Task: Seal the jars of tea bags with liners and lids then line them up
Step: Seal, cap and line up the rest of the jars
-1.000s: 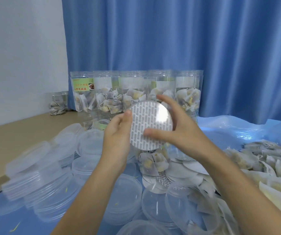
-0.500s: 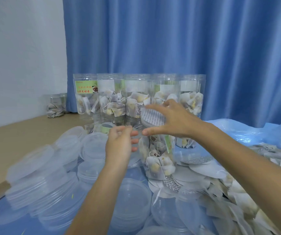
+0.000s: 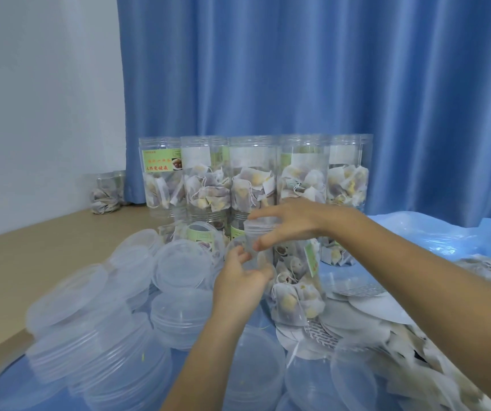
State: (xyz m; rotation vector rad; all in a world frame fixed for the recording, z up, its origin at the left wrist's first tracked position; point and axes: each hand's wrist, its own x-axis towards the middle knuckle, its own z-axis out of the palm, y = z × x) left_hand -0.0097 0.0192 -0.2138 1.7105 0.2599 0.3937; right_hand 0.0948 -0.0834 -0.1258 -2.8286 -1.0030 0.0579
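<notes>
The right hand [image 3: 290, 223] hides the top of the jar [image 3: 294, 280]. The lids [image 3: 96, 345] look blurry. Both arms are cut off at the bottom.

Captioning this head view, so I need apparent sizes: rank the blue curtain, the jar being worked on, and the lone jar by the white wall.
1. Blue curtain, by far the largest.
2. Jar being worked on, though nearness to the camera inflates it.
3. Lone jar by the wall, smallest; it stands farther back.
</notes>
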